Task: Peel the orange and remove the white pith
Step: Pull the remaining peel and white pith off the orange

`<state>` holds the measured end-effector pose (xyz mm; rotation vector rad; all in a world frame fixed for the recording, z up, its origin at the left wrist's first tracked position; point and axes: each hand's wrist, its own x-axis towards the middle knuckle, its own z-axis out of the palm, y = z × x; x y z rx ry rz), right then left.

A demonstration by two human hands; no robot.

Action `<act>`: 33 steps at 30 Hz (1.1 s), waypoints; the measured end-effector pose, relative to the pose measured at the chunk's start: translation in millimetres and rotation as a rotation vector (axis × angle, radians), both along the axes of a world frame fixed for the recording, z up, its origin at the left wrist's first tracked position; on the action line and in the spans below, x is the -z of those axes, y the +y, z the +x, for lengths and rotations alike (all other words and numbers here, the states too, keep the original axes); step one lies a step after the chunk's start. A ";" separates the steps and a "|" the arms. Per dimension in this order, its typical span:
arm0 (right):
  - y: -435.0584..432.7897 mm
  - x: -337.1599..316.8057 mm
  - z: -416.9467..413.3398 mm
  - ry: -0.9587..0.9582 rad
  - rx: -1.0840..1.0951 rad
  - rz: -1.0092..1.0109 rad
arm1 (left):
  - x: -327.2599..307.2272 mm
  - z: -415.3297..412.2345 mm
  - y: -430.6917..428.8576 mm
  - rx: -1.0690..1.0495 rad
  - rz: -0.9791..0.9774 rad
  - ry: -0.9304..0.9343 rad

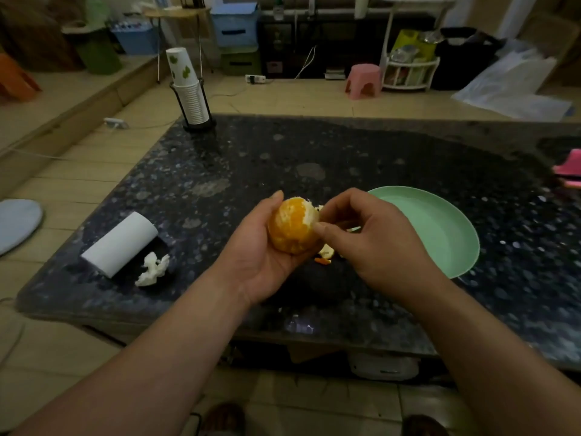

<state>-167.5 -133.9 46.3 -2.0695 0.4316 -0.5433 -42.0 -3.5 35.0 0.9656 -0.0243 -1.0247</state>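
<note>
Over the dark speckled stone table (283, 152), my left hand (261, 256) cups a mostly peeled, round orange (294, 229), palm up, fingers curled round its far side and thumb on top. My right hand (361, 237) is closed against the fruit's right side, thumb and fingertips pinching a ragged flap of white pith (309, 217) near the top. The two hands meet at the orange, which is held just above the tabletop beside the rim of a pale green round plate (440, 228).

The fruit looks light and soft. With the skin off it will likely bruise or split into segments if squeezed, and the juice would make it slippery, so a loose cradle in the palm seems wiser than a tight grip. The pith is thin and tears easily. It is best taken at a lifted edge and drawn along the curve.

Small orange peel scraps (327, 253) lie on the stone under my hands. To the left are a white paper roll (121, 243) on its side and a crumpled white tissue (152, 270). A stack of white paper cups in a black wire holder (188, 89) stands at the far left corner. Beyond is a dim room with a tiled floor, a pink plastic stool (363, 81) and blue storage boxes (234, 25).
</note>
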 end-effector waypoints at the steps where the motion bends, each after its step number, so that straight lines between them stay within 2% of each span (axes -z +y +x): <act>1: 0.3 0.9 -0.1 0.002 -0.004 -0.024 | -0.4 -0.3 -0.3 -0.014 0.004 -0.005; 10: 3.8 11.3 3.1 0.014 0.046 -0.284 | -1.2 -3.8 0.7 -0.069 0.067 -0.137; 19: 6.3 11.4 3.7 0.062 0.057 -0.407 | 1.9 -7.1 -2.6 -0.107 0.148 -0.245; 24: 4.9 7.7 2.6 0.059 0.060 -0.447 | 1.5 -5.5 -0.7 -0.064 0.144 -0.205; 28: -10.0 10.1 1.6 0.037 0.103 -0.384 | 0.2 -0.1 4.6 -0.050 0.119 -0.135; 33: -18.0 23.4 9.8 0.186 0.109 -0.347 | 0.8 3.9 9.1 -0.008 0.073 -0.014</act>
